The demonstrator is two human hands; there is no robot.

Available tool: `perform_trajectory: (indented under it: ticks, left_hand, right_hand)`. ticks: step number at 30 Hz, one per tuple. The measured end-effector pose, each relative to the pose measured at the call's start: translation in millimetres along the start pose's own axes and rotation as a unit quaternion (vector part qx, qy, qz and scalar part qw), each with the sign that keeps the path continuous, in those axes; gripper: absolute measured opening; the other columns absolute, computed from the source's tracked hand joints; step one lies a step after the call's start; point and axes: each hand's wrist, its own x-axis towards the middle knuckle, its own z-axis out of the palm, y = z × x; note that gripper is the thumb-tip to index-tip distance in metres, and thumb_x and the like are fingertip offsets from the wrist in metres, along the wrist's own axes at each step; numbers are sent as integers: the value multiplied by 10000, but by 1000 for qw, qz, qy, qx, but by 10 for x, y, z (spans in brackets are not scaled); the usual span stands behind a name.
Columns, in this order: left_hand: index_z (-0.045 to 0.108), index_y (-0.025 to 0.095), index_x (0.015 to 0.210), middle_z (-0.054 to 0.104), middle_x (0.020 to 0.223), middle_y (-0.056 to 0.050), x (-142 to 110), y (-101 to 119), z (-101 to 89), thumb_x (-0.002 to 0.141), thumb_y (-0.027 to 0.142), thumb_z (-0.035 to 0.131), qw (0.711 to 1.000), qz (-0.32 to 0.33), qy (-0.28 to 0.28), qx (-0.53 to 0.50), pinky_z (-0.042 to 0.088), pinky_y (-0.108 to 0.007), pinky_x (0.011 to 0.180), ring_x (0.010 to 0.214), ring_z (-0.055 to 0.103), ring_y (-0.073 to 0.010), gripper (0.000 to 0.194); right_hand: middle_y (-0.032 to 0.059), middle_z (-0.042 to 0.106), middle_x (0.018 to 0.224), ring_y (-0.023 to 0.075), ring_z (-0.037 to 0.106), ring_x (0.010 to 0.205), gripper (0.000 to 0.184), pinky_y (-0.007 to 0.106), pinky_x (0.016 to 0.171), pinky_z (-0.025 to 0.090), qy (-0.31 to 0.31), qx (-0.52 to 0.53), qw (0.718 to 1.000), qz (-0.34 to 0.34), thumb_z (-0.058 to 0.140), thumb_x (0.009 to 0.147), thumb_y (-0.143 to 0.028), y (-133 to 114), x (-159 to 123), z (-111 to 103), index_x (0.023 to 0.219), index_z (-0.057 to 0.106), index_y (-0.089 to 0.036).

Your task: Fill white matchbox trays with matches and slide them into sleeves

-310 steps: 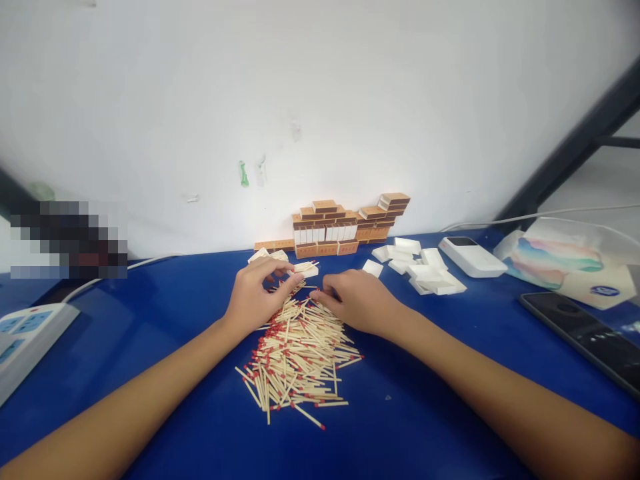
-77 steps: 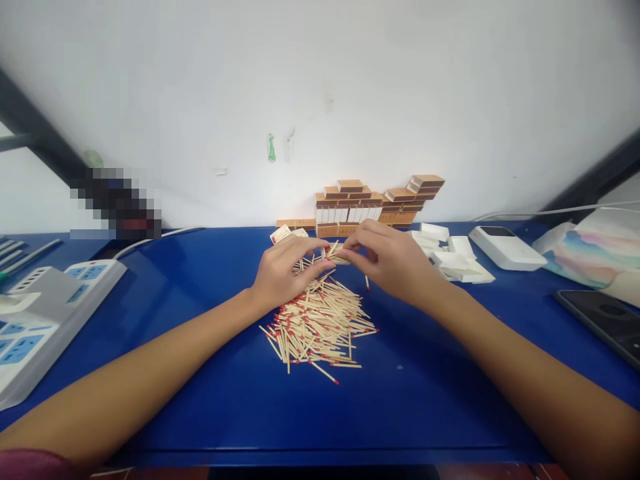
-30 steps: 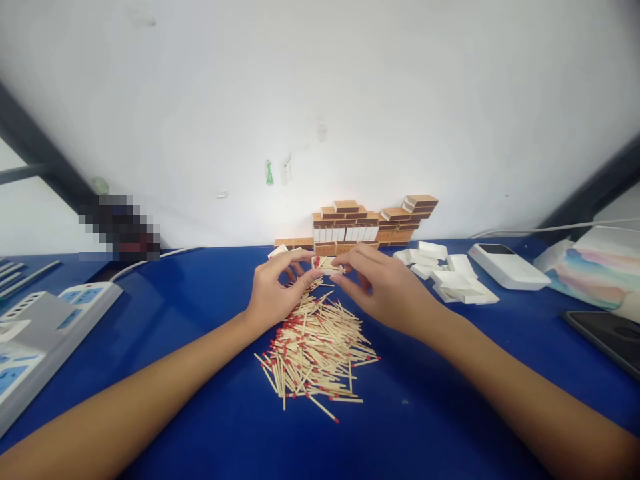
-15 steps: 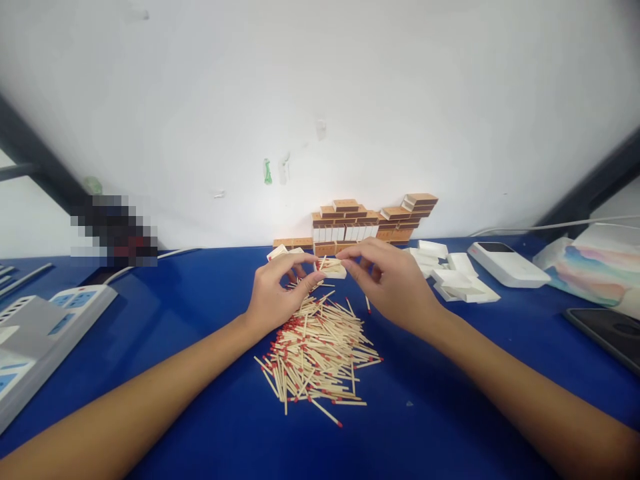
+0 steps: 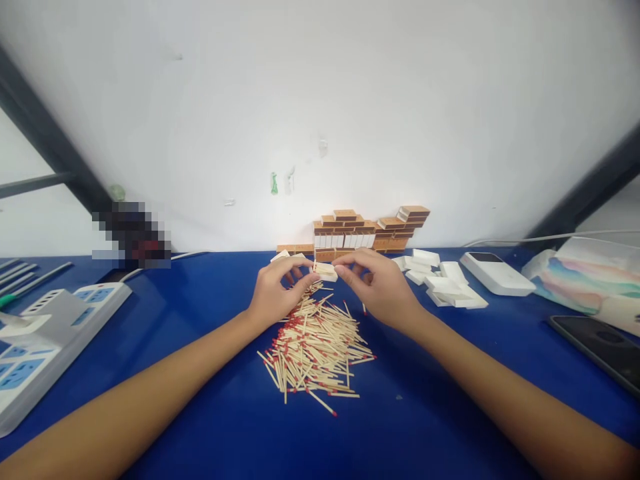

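A small white matchbox tray [image 5: 326, 272] with matches lying in it is held up between my two hands, just beyond the loose heap. My left hand [image 5: 280, 287] pinches its left end between thumb and fingers. At the other end, the thumb and fingertips of my right hand [image 5: 375, 283] close on the tray's right side. Below them a large pile of red-tipped matches [image 5: 320, 343] spreads over the blue table [image 5: 430, 400]. Partly hidden behind my left fingers are more pale trays [image 5: 281, 255].
Brown matchboxes [image 5: 345, 227] are stacked against the wall. White empty trays [image 5: 445, 283] lie right of my right hand, near a white device [image 5: 496, 273], a tissue pack [image 5: 585, 280] and a phone [image 5: 600, 347]. A power strip [image 5: 65, 347] stands at left.
The matches that stuck up from the tray now lie flatter inside it. Both hands stay at the tray, fingers shifted slightly. The whole view has moved a little.
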Motion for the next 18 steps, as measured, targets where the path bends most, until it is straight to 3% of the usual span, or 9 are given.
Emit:
perform_trajectory:
  ticks: [6,11,18]
  left_hand:
    - [774,192,1044,790,938,-54,4,-30,7,915,348,763,999,-35,-2,-21,544,-261,602,662,654,-126,202]
    - [793,202,1056,793,891,-52,20,-28,20,897,344,786,999,-29,-9,-29,548,-264,587,639,654,-131,213]
    - [796,207,970,794,881,-43,17,-50,34,892,345,802,999,-17,-33,-36,541,-275,611,663,656,-136,159]
  right_hand:
    - [57,644,999,175,598,755,167,344,700,504,-34,-34,998,-43,629,986,-325,-14,-23,-13,1120,673,-235]
    - [47,620,955,156,578,741,108,304,644,480,-29,-4,999,-35,593,995,-263,79,-27,32,970,690,-222]
    - [35,588,897,160,552,747,139,315,687,468,-61,-39,995,-74,552,1029,-283,115,-34,18,977,664,-219]
